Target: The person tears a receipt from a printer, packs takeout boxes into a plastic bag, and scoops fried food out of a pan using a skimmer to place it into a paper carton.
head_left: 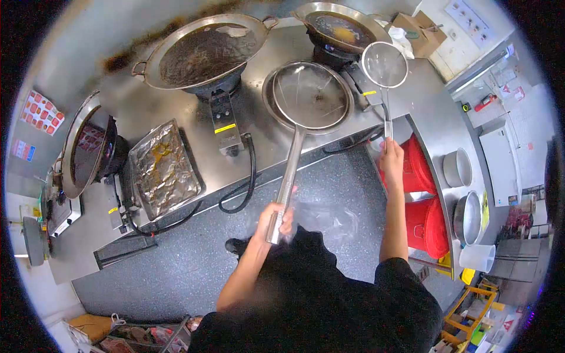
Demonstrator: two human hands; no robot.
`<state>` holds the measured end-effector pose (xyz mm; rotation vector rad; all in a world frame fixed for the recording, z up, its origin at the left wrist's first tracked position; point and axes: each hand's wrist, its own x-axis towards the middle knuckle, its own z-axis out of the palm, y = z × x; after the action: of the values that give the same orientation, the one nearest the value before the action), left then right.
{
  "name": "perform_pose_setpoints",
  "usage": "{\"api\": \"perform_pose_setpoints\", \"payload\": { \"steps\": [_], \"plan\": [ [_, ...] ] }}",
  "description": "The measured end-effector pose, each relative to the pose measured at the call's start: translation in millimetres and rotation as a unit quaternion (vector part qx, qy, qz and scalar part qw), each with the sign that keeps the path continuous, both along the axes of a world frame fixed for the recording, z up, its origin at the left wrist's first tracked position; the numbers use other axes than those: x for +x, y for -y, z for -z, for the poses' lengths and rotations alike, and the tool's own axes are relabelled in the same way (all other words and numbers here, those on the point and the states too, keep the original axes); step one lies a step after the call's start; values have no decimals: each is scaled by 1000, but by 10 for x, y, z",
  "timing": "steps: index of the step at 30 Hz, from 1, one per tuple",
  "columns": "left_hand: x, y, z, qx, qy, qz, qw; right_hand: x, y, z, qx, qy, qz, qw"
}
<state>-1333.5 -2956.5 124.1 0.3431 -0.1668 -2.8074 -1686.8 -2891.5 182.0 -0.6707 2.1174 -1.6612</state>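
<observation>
My left hand [274, 221] is wrapped round the long metal handle of a large round mesh strainer [312, 97]. The strainer's head lies over a round metal bowl [269, 109] on the steel counter. In my right hand [391, 157] is the thin handle of a smaller mesh skimmer [385, 66], held up near the right wok. That wok [341, 30] contains dark oil with a yellowish patch in it. A bigger wok [203, 56] of dark liquid stands left of the strainer, on a burner.
A foil-lined tray [165, 167] and another wok [88, 144] are on the left of the steel counter [276, 44]. Red buckets [425, 226] sit under the right-hand counter. Metal pots [458, 167] and a plastic container [478, 257] stand on top. A cardboard box [419, 35] is in the back corner.
</observation>
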Motion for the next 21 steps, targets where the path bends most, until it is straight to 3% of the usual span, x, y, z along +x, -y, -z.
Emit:
{"api": "perform_pose_setpoints", "payload": {
  "steps": [5, 9, 13, 16, 19, 21],
  "plan": [
    [-191, -19, 173, -130, 46, 42, 990, 55, 82, 217, -35, 33, -18, 999],
    [-388, -163, 383, -176, 176, -23, 968, 207, 201, 159, -22, 53, -33, 998],
    [134, 17, 284, -228, 247, -13, 942, 230, 562, 104, -63, 24, -61, 996],
    [738, 49, 594, -276, 361, -25, 891, 388, 1002, -322, -9, -86, -120, 989],
    [1479, -91, 794, -287, 499, -70, 815, 512, 1674, -787, 78, -340, -204, 915],
    [2013, -233, 982, -281, 558, -102, 774, 677, 2261, -987, 109, -469, -189, 856]
  ]
}}
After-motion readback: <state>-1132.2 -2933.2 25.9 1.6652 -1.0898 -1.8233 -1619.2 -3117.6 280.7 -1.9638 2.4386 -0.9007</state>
